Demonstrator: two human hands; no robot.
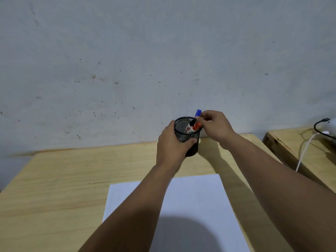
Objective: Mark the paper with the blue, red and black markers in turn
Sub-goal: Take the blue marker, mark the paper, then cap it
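1. Left hand (pixel 171 142): wrapped round the outside of the black mesh pen cup (pixel 187 135), thumb across the near wall and the other fingers behind its left side; the cup stands upright on the tabletop (pixel 72 179), close to the far edge by the wall (pixel 145 51).
2. Right hand (pixel 215 125): raised at the cup's right rim, its fingers curled and pinching the blue marker (pixel 198 113) just below the blue cap; the cap projects above the fingertips and over the rim, while the barrel is largely hidden by the hand.
3. Red marker (pixel 196 127): inside the cup, leaning toward the right wall, its red end at rim level just beside the right hand's fingers.
4. Black marker (pixel 190 125): inside the cup, tilted alongside the red one, dark cap uppermost and white labelled barrel running down into the mesh.
5. Paper (pixel 190 206): a white sheet lying flat on the near part of the tabletop, well apart from the cup; both forearms pass over it and a rounded shadow covers its near edge. No marks are visible on the exposed area.
6. Second wooden surface (pixel 300 148): to the right, separated by a gap, carrying a white cable (pixel 305 150) and a dark cable (pixel 320 124).
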